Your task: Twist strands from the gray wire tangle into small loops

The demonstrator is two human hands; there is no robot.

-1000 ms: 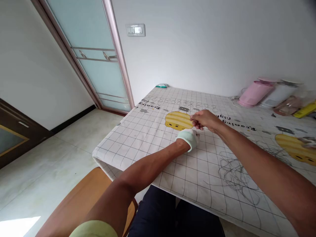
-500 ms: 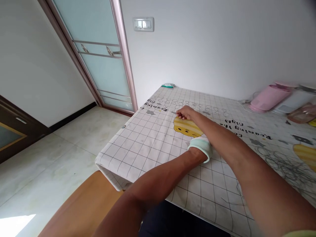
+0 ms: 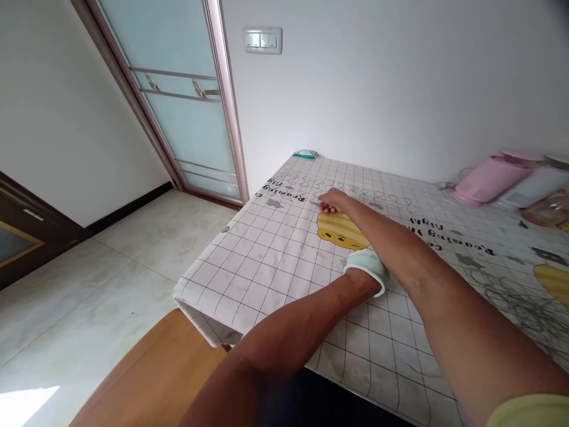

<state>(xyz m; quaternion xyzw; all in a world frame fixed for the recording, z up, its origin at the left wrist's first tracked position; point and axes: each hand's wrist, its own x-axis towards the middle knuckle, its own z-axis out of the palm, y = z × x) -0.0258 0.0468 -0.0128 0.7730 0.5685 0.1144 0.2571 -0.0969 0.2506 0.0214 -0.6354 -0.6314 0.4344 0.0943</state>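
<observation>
You are resting your left hand (image 3: 365,274) on the worktop (image 3: 249,284) in one pale green glove (image 3: 371,265). Your right arm (image 3: 402,252) is hiding the glove's far end, so I cannot tell if that hand is shut. Your right hand (image 3: 332,200) is curling just above one yellow bee picture (image 3: 342,230), and I cannot tell if it is holding anything

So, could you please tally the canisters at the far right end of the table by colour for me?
Pink: 1, a pink plastic canister
White: 1, a white plastic canister
Amber: 1, a translucent amber canister
Total: 3
</observation>
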